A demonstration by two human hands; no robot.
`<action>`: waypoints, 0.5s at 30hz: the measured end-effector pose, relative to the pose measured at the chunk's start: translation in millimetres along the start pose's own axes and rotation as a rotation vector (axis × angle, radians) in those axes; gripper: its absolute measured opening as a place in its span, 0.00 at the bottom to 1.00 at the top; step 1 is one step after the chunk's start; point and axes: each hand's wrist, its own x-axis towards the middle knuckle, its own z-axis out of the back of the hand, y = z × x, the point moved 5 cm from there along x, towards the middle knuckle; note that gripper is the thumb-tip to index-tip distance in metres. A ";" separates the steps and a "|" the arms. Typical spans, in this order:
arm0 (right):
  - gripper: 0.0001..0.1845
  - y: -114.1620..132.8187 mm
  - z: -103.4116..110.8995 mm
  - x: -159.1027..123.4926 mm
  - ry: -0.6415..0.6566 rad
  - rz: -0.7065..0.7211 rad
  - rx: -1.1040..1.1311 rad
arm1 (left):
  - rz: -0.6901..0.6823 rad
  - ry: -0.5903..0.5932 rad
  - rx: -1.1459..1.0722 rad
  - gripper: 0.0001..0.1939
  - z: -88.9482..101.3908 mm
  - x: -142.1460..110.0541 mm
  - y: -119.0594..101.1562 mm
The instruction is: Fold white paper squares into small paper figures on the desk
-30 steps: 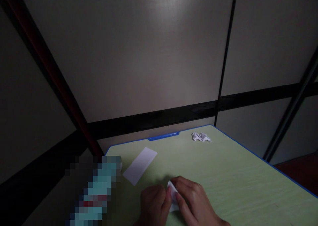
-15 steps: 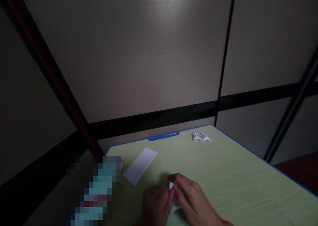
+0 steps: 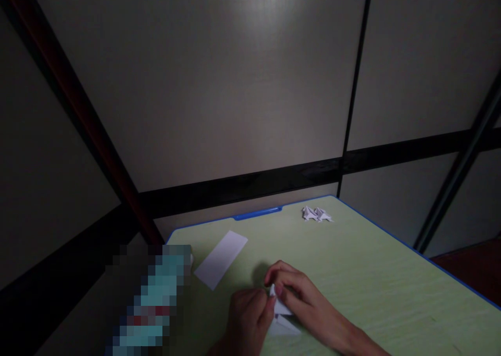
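Observation:
A small folded piece of white paper (image 3: 282, 309) is pinched between my two hands above the near part of the table. My left hand (image 3: 250, 314) is closed, its thumb pressing the paper's left side. My right hand (image 3: 299, 293) grips the upper end between thumb and curled fingers. A pointed white tip shows between the thumbs, and a triangular flap spreads below toward me. Part of the folds lies hidden behind the fingers.
On the green table (image 3: 368, 262) with a blue edge lies a flat white paper strip (image 3: 221, 259), left of my hands. Two folded white paper figures (image 3: 316, 214) sit near the far right corner. A blurred teal patch (image 3: 160, 293) covers the left side. Wardrobe-like panels (image 3: 242, 95) stand behind.
My right hand has shifted slightly up, its fingers more curled. More of the folded paper now shows between and below my hands, including the lower triangular flap.

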 end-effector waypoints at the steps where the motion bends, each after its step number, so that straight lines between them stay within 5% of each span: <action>1: 0.12 -3.9 0.1 0.7 -0.017 -0.011 0.038 | 0.039 -0.003 -0.018 0.17 -0.3 0.3 2.7; 15: 0.06 -32.8 8.0 1.7 -0.235 -0.296 0.226 | 0.606 0.161 -0.505 0.12 -16.5 -1.4 31.0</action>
